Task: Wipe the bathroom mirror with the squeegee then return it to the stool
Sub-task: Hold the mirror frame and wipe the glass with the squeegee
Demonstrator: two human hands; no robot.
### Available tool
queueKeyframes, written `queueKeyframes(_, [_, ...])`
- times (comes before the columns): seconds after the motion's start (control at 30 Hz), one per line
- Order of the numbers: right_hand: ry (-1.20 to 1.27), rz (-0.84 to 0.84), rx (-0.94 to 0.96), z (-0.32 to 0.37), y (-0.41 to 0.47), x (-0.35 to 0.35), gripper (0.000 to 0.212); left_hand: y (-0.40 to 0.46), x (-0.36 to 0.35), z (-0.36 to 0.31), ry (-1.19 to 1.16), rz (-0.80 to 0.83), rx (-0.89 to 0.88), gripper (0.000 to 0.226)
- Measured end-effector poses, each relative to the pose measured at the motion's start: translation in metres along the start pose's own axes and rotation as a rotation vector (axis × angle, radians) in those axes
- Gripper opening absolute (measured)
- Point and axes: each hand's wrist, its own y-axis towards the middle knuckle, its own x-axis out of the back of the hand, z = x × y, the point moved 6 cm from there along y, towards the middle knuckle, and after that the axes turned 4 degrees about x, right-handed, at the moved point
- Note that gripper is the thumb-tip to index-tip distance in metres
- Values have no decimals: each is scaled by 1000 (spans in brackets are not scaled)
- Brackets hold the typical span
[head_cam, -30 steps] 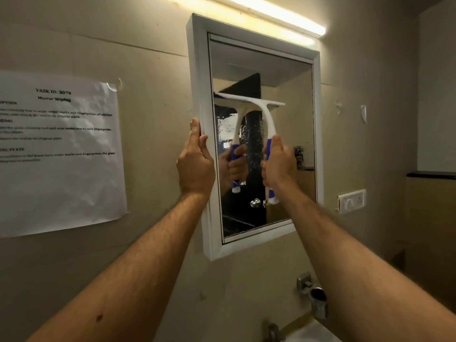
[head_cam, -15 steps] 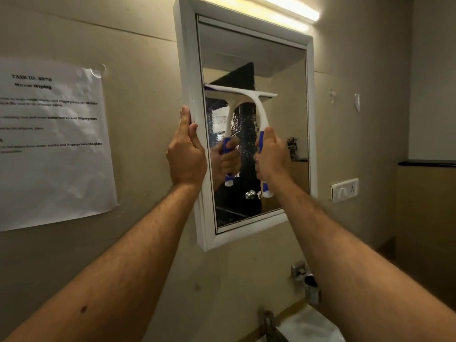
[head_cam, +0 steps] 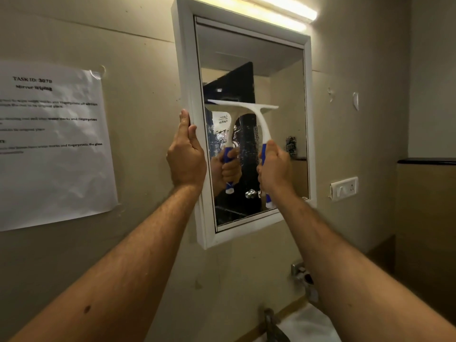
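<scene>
A white-framed bathroom mirror point(head_cam: 283, 77) hangs on the beige wall. My right hand point(head_cam: 274, 169) grips the blue handle of a white squeegee point(head_cam: 261, 119), whose blade lies flat against the glass about halfway up, on the left half. Wet streaks show on the glass below the blade. My left hand point(head_cam: 186, 159) clasps the mirror's left frame edge. The stool is out of view.
A printed task sheet point(head_cam: 53, 144) is taped to the wall on the left. A tube light point(head_cam: 286, 11) glows above the mirror. A switch plate point(head_cam: 344, 188) sits to the right. Below are a tap point(head_cam: 302, 275) and a white basin point(head_cam: 308, 324).
The squeegee blade has slid down the glass with my right hand. My left hand stays on the frame edge. The camera view shifted slightly.
</scene>
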Motion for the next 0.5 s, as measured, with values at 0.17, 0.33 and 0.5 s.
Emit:
queueKeyframes(0.17, [-32, -5, 12, -37, -23, 8, 42, -3, -1, 3, 4, -3, -4, 45])
queueKeyframes(0.33, [-33, 16, 29, -65, -41, 19, 43, -4, -2, 4, 15, -14, -1, 46])
queueKeyframes(0.5, [-39, -12, 38, -12, -10, 10, 39, -4, 0, 3, 16, -6, -7, 45])
